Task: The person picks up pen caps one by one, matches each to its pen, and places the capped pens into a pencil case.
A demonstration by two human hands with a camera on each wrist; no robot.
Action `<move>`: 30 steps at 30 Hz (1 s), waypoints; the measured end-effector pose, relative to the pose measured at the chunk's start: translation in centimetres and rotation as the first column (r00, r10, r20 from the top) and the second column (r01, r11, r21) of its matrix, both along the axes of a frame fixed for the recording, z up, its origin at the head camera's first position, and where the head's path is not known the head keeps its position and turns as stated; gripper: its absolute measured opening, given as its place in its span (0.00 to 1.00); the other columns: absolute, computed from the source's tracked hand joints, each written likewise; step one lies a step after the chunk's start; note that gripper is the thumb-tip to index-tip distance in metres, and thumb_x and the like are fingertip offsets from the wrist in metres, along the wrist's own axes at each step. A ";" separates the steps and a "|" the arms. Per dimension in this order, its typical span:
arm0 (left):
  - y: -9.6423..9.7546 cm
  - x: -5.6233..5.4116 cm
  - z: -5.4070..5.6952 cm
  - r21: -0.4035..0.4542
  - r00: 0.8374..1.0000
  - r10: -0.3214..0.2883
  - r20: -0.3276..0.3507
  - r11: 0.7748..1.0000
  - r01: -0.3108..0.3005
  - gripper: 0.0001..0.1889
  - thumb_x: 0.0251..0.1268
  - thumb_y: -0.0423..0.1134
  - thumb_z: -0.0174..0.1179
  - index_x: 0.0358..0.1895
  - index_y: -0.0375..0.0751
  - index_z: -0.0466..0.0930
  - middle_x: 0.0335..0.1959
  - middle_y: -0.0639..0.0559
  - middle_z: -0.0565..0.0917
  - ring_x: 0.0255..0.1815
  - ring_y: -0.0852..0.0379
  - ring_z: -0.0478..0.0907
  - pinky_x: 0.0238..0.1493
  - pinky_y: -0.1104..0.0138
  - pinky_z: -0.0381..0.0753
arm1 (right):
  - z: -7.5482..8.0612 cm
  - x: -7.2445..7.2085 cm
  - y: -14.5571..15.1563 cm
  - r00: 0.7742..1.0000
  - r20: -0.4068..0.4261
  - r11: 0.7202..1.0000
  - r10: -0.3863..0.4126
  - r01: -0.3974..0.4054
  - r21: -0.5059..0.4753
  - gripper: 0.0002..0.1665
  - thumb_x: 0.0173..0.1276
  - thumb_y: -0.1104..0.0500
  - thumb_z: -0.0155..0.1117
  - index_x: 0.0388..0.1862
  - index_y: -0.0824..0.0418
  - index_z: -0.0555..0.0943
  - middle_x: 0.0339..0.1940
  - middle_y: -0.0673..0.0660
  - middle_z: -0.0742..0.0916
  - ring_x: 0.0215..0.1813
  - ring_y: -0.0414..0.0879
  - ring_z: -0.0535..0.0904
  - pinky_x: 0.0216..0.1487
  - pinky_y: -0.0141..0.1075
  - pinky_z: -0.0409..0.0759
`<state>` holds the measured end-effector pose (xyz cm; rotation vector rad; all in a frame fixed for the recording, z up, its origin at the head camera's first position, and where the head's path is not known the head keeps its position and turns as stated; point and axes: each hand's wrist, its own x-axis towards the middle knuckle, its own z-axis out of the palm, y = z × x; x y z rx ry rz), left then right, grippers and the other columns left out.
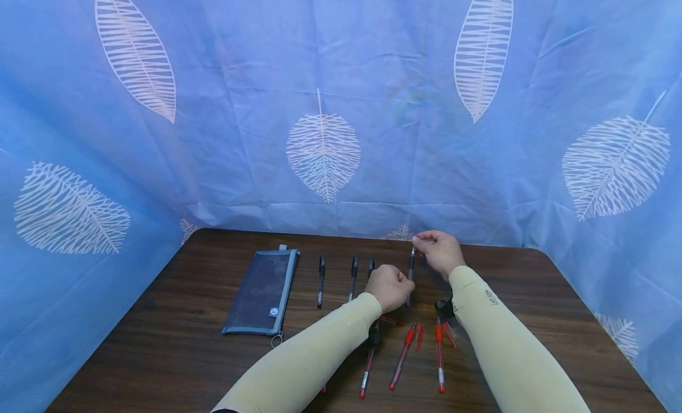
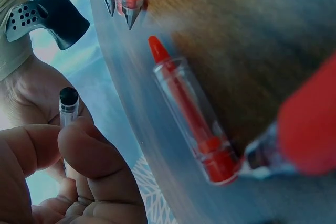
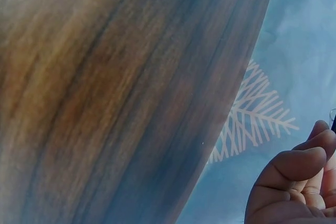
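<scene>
In the head view my left hand [image 1: 391,287] pinches a black pen [image 1: 412,262] by its lower barrel, and the pen stands with its bare silver tip upward. The left wrist view shows the black-plugged end of this pen [image 2: 69,98] poking out between thumb and finger. At the tip end, my right hand [image 1: 441,253] has thumb and finger together. In the right wrist view its fingertips [image 3: 307,162] pinch a small clear-and-black piece, apparently the pen cap [image 3: 333,120], mostly cut off by the frame edge.
Capped black pens [image 1: 321,283] lie in a row left of my hands. Beyond them is a dark zip pouch [image 1: 258,291] with blue-grey edging. Several uncapped red pens [image 1: 402,358] and loose red caps [image 1: 419,336] lie nearer me, between and beneath the forearms. A leaf-print curtain [image 1: 383,164] borders the table.
</scene>
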<state>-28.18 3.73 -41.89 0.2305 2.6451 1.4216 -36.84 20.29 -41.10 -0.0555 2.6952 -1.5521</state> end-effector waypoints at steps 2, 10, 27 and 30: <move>0.1 0.0 0.1 -0.002 1.000 -0.003 -0.006 1.000 0.003 0.27 0.71 0.42 0.58 0.08 0.49 0.67 0.05 0.58 0.64 0.07 0.59 0.59 0.15 0.67 0.64 | 0.1 0.0 0.1 1.000 -0.007 1.000 -0.007 0.007 0.001 0.25 0.76 0.46 0.57 0.63 0.61 0.76 0.51 0.62 0.84 0.54 0.58 0.80 0.50 0.48 0.79; 0.3 -0.1 0.0 -0.005 1.000 0.005 0.017 1.000 -0.005 0.27 0.71 0.42 0.58 0.08 0.49 0.66 0.05 0.57 0.63 0.07 0.59 0.58 0.14 0.67 0.62 | 0.2 0.1 0.2 1.000 -0.010 1.000 -0.002 0.002 -0.005 0.25 0.75 0.45 0.58 0.60 0.61 0.78 0.49 0.61 0.84 0.54 0.61 0.79 0.50 0.50 0.79; 0.4 -0.1 0.9 -0.012 1.000 -0.005 0.021 1.000 0.005 0.27 0.74 0.43 0.56 0.09 0.47 0.69 0.06 0.55 0.67 0.08 0.57 0.62 0.16 0.67 0.67 | 0.2 0.4 0.4 0.998 0.021 0.997 0.067 -0.068 0.041 0.21 0.76 0.50 0.58 0.56 0.64 0.81 0.42 0.61 0.83 0.49 0.62 0.79 0.49 0.51 0.80; 0.5 0.0 0.8 -0.018 1.000 0.000 0.006 1.000 0.000 0.26 0.74 0.42 0.56 0.10 0.46 0.71 0.06 0.54 0.70 0.09 0.57 0.64 0.16 0.67 0.68 | 0.2 0.5 0.5 0.998 0.021 0.997 0.059 -0.060 0.039 0.20 0.75 0.50 0.59 0.55 0.63 0.81 0.42 0.60 0.84 0.49 0.61 0.79 0.50 0.52 0.80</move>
